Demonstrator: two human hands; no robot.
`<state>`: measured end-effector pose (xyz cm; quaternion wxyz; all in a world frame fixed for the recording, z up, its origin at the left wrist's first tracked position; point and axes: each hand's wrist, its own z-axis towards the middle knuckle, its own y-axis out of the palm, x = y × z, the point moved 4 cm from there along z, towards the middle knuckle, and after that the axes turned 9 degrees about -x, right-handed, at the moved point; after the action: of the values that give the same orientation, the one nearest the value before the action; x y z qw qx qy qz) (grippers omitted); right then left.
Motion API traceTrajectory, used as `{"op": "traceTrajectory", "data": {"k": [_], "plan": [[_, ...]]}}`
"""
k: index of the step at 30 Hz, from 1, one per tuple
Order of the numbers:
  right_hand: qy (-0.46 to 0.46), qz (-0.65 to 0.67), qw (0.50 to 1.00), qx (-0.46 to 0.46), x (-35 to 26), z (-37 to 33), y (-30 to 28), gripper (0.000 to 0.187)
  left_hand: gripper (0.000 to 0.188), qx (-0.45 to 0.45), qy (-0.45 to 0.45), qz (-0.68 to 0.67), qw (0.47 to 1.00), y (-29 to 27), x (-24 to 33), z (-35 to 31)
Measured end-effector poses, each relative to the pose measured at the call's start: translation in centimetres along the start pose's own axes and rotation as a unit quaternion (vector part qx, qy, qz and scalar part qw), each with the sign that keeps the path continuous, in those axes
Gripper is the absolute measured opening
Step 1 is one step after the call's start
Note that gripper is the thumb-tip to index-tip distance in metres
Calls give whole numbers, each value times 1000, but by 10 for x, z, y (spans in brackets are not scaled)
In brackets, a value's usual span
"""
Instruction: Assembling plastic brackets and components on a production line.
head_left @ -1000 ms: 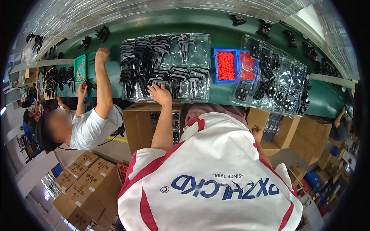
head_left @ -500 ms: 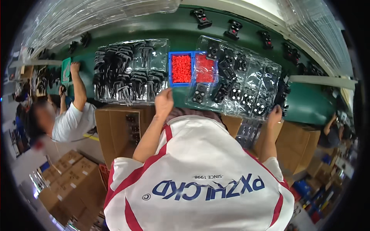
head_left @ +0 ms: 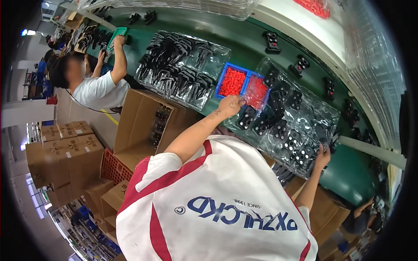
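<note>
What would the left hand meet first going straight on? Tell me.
Likely the clear tray, whose edge lies by the left hand; depth is unclear, so they may be touching.

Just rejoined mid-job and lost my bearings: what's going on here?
The person's left hand is at the left edge of a clear tray of black parts; the right hand is at its right end. Whether either hand grips it is unclear. The tray overlaps one of two blue bins of small red pieces. A second clear tray lies left of the bins; farther left, a co-worker's hand is at a green tray.
</note>
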<state>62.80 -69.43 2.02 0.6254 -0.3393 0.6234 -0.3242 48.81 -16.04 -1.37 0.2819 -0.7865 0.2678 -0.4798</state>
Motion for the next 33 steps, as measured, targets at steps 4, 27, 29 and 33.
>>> {"op": "traceTrajectory", "data": {"k": [4,27,29,33], "plan": [[2,49,998,-48,-74,8,-42,24,25,-3,10,-103,995,-48,10,-23],[-29,64,808,-585,-493,47,167,58,61,139,-159,-599,772,-267,-169,-276],[0,77,799,-596,-500,56,179,57,62,147,-135,-632,749,-270,-182,-271],[2,83,792,-605,-533,56,202,54,60,132,-83,-674,722,-290,-175,-250]]}}
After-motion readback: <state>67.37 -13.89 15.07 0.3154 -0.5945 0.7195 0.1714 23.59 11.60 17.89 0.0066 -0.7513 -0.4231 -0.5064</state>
